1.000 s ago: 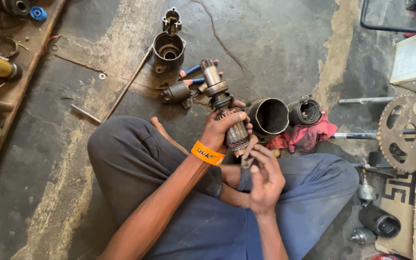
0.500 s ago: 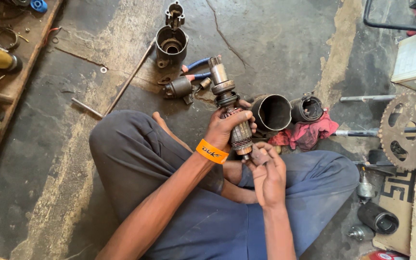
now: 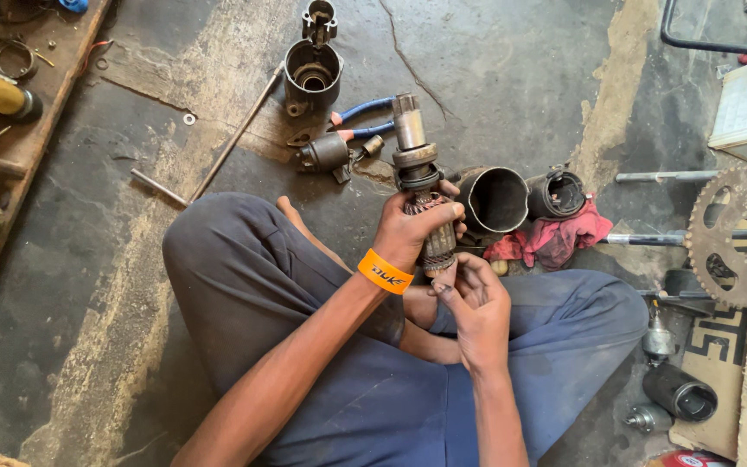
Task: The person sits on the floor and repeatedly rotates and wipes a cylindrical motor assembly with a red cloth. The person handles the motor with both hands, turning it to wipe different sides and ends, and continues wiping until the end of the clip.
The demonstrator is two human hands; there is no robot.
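Two hands on armature shaft, left hand gripping, right hand beneath

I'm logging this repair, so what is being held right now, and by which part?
The left hand grips a motor armature around its winding body; the right hand fingers touch its lower end.

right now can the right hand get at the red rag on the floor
Probably yes: the right hand only fingers the armature's lower end, and the red rag lies uncovered just beyond the right knee.
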